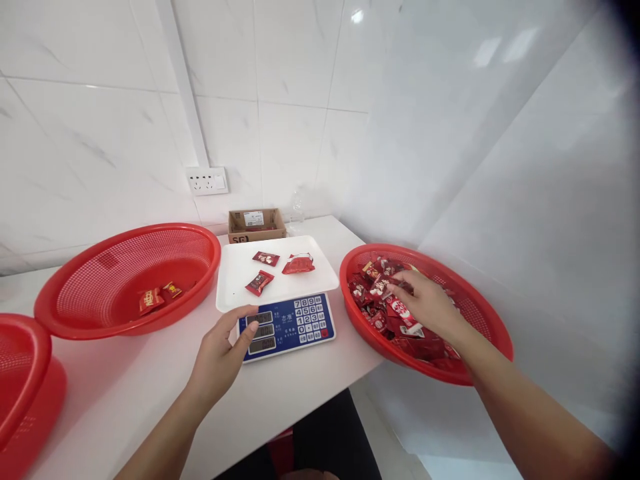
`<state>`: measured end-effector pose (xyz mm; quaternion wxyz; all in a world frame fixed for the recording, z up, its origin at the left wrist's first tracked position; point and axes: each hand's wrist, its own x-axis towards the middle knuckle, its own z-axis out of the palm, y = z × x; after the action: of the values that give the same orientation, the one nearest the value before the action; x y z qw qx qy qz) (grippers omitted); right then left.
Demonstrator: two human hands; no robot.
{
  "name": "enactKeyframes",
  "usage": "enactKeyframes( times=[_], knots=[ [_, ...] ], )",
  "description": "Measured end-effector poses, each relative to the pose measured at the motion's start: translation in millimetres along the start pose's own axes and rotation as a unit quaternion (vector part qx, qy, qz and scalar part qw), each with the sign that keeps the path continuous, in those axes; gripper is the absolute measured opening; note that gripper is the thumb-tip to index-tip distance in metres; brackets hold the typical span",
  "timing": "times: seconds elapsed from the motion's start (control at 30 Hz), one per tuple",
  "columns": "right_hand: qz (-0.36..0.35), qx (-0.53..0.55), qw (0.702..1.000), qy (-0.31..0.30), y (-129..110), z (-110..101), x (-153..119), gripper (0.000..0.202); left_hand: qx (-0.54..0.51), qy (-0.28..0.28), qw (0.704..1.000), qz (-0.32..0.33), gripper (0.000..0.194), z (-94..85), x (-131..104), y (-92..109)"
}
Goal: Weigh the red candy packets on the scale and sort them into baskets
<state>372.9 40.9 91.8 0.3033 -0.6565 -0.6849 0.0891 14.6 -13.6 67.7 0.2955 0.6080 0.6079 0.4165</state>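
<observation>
The left hand [217,357] rests with thumb and fingers apart at the left end of the scale [287,347]. Its pan [233,267], bearing three wrapped sweets [260,283], sits just beside the rim of the right basket [407,360]. There the sweet pile [400,310] lies left of and below the right hand [425,303], long axes mixed; whether its fingers clamp one, I cannot tell.

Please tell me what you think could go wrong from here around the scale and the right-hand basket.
The left hand touches the scale at its display, so its pressure might skew a reading, and its thumb could hide digits. The right-hand basket seems to reach past the table's edge, so it might tip if the right hand pushes down.
</observation>
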Motion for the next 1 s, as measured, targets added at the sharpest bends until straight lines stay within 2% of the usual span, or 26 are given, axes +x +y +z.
enactKeyframes(
  times=[0.1,0.17,0.23,0.33,0.43,0.5,0.57,0.63,0.7,0.77,0.8,0.87,0.93,1.0],
  knots=[
    [0.005,0.093,0.995,0.021,-33,-1,-9,0.019,-0.077,-0.073,0.994,-0.015,0.032,11.8,-7,6],
    [0.005,0.18,0.983,-0.029,-58,6,-21,0.018,-0.144,-0.132,0.98,-0.021,0.038,23.9,-13,11],
    [-0.019,0.25,0.962,-0.11,-82,18,-36,0.013,-0.208,-0.193,0.959,-0.015,0.049,36.9,-21,16],
    [-0.043,0.3,0.934,-0.189,-103,40,-57,0.01,-0.231,-0.235,0.944,-0.016,0.042,51.4,-29,24],
    [0.017,0.361,0.912,-0.195,-103,56,-76,0.013,-0.191,-0.187,0.963,-0.025,0.039,51.6,-21,30],
    [0.077,0.402,0.894,-0.181,-95,61,-87,0.021,-0.15,-0.117,0.982,-0.016,0.04,42.4,-2,32],
    [0.129,0.427,0.877,-0.177,-84,62,-98,0.027,-0.089,-0.031,0.995,0.008,0.041,28.7,26,32],
    [0.167,0.44,0.864,-0.179,-74,61,-109,0.032,-0.02,0.021,0.999,0.044,0.042,15.1,59,28],
    [0.196,0.444,0.858,-0.167,-65,59,-120,0.036,0.058,0.041,0.995,0.068,0.044,5.8,86,20],
    [0.217,0.445,0.856,-0.146,-58,57,-131,0.04,0.143,0.056,0.983,0.099,0.051,2.2,98,9],
    [0.228,0.447,0.854,-0.138,-55,56,-137,0.041,0.17,0.064,0.976,0.117,0.054,2.2,97,2],
    [0.252,0.46,0.841,-0.13,-50,54,-148,0.041,0.19,0.081,0.967,0.15,0.055,3.8,80,-11],
    [0.279,0.482,0.82,-0.132,-46,52,-159,0.041,0.185,0.105,0.964,0.158,0.051,5.2,50,-25],
    [0.303,0.508,0.795,-0.13,-42,52,-168,0.039,0.182,0.14,0.963,0.14,0.047,5.0,16,-41]
  ],
)
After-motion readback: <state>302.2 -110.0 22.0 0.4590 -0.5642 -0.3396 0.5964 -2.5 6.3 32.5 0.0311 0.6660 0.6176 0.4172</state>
